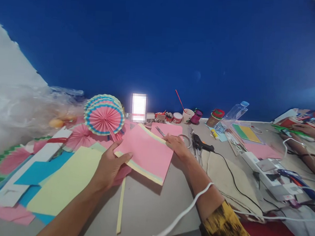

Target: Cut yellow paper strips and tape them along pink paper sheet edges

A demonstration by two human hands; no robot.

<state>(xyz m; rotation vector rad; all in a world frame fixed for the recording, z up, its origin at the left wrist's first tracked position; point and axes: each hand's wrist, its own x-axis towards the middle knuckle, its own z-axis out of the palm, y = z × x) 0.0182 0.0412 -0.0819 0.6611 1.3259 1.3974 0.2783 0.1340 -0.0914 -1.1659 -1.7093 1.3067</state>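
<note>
One pink sheet [147, 149] is being held over the tabletop [144, 216], just right of the fan [104, 118]. The left hand [111, 166] is clamping its left end, thumb on top; the fingers of the right hand [177, 146] are gripping its far right edge, their undersides not showing. Pale trim [145, 173] is lining it. It is looking light, bendy and easily creased, so opposite edges are probably offering the safest hold. Nearer than the fan, a yellow strip [120, 211] is lying flat.
</note>
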